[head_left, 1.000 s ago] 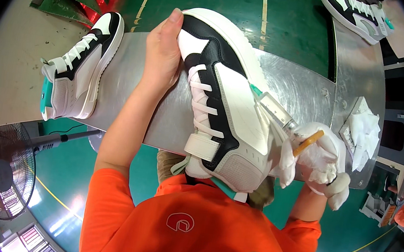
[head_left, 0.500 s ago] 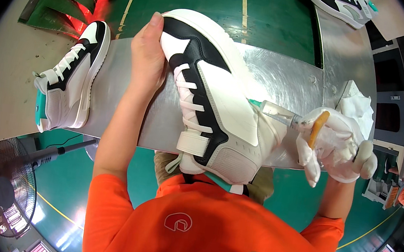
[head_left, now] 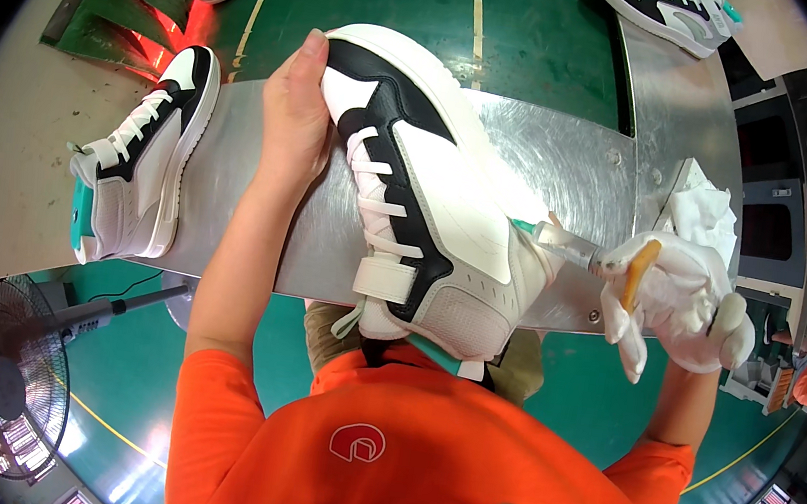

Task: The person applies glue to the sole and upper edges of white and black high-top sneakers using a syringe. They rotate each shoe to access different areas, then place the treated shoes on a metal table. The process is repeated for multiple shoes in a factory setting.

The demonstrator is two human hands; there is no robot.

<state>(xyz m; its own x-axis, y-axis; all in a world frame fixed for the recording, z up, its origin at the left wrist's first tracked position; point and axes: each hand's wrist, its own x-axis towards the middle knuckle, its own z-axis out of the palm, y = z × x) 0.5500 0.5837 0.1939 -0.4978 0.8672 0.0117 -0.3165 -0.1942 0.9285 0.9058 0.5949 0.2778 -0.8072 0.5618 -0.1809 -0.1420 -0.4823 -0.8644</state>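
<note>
A white, black and grey high-top sneaker (head_left: 449, 207) is tilted on its side in front of me, toe pointing away. My bare left hand (head_left: 299, 103) is closed around its toe end, thumb up along the edge. In a white glove, my right hand (head_left: 665, 294) grips a clear syringe (head_left: 566, 244) with a green tip. The tip meets the seam between the upper and the sole, near the heel. A yellowish-brown band sits around a gloved finger. Part of the syringe is hidden within the glove.
A matching sneaker (head_left: 149, 150) stands at the left on the metal table (head_left: 228, 200). More sneakers rest on the green conveyor belt (head_left: 399, 40) ahead. Crumpled white paper (head_left: 705, 214) lies beyond my right hand. A floor fan (head_left: 9, 385) stands at lower left.
My right hand and the syringe have shifted slightly right and toward me, the tip moving along the seam toward the heel. The left hand keeps its hold on the sneaker.
</note>
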